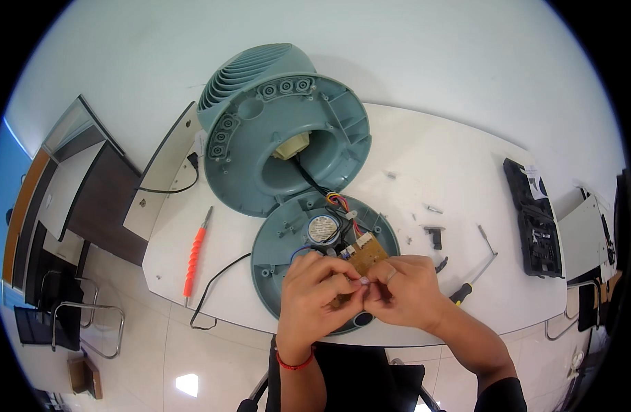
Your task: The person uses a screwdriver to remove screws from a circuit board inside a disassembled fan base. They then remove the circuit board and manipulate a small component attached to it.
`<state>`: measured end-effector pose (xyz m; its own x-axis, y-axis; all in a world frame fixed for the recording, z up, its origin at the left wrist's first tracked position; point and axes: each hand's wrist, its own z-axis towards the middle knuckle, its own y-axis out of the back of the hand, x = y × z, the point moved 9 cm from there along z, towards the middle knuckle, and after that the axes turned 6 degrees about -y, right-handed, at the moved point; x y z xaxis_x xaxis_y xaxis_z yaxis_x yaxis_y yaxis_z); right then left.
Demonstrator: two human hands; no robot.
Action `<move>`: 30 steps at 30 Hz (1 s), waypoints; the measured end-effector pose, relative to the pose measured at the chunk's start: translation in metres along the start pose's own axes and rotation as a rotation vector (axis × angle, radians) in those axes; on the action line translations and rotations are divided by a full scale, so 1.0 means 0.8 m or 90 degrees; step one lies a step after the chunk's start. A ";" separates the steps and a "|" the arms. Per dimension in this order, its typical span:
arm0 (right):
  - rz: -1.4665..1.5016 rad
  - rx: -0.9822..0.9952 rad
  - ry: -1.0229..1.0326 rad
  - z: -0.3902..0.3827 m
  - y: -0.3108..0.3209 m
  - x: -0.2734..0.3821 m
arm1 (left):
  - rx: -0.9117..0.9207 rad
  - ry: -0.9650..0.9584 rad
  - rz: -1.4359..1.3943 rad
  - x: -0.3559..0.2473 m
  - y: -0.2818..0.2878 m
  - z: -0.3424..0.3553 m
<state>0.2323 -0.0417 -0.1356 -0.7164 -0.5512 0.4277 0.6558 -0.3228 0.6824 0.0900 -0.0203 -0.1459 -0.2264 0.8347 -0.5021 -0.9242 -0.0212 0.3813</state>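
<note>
My left hand (314, 292) and my right hand (410, 292) meet over the near part of a round grey-green base (266, 240). Both are closed, fingertips pinching a small white connector (363, 280) between them; the fingers cover most of it. Just beyond my fingers a tan circuit board (370, 255) lies tilted on the base, its near part hidden by the hands. Beside it sits a round silver motor (323, 230). Coloured wires (337, 199) and a black cable (307, 175) run from the base into the opened fan housing (236, 175), which stands tipped behind.
On the left of the white table (439, 147) lie an orange-handled screwdriver (194, 261) and a black power cord (219, 278). To the right are a yellow-and-black screwdriver (461, 294), a small black tool part (435, 237), loose screws and an open black tool case (535, 226).
</note>
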 end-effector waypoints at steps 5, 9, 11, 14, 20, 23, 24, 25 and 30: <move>0.036 0.018 0.037 0.003 0.001 -0.002 | -0.001 0.014 0.000 0.001 0.000 -0.001; 0.061 0.037 0.031 0.001 0.001 -0.006 | -0.008 0.020 -0.004 0.001 0.001 -0.002; 0.058 0.057 0.027 0.002 0.001 -0.005 | -0.011 0.023 -0.006 0.001 0.002 -0.001; 0.050 0.076 0.038 0.003 0.002 -0.004 | -0.015 0.034 -0.014 0.002 0.004 0.000; -0.042 0.104 0.107 0.005 0.005 0.001 | -0.031 0.060 -0.036 0.006 0.007 0.000; -0.067 0.097 0.115 0.006 0.007 0.001 | -0.032 0.063 -0.034 0.006 0.007 0.000; -0.067 0.095 0.113 0.006 0.007 0.001 | -0.032 0.065 -0.033 0.007 0.007 0.000; -0.069 0.091 0.117 0.006 0.008 0.001 | -0.032 0.068 -0.031 0.007 0.007 -0.001; -0.082 0.076 0.131 0.005 0.009 0.004 | -0.030 0.078 -0.036 0.010 0.007 -0.004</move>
<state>0.2338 -0.0423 -0.1268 -0.7212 -0.6597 0.2114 0.5202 -0.3143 0.7941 0.0822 -0.0151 -0.1504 -0.2073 0.7622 -0.6132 -0.9491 -0.0048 0.3149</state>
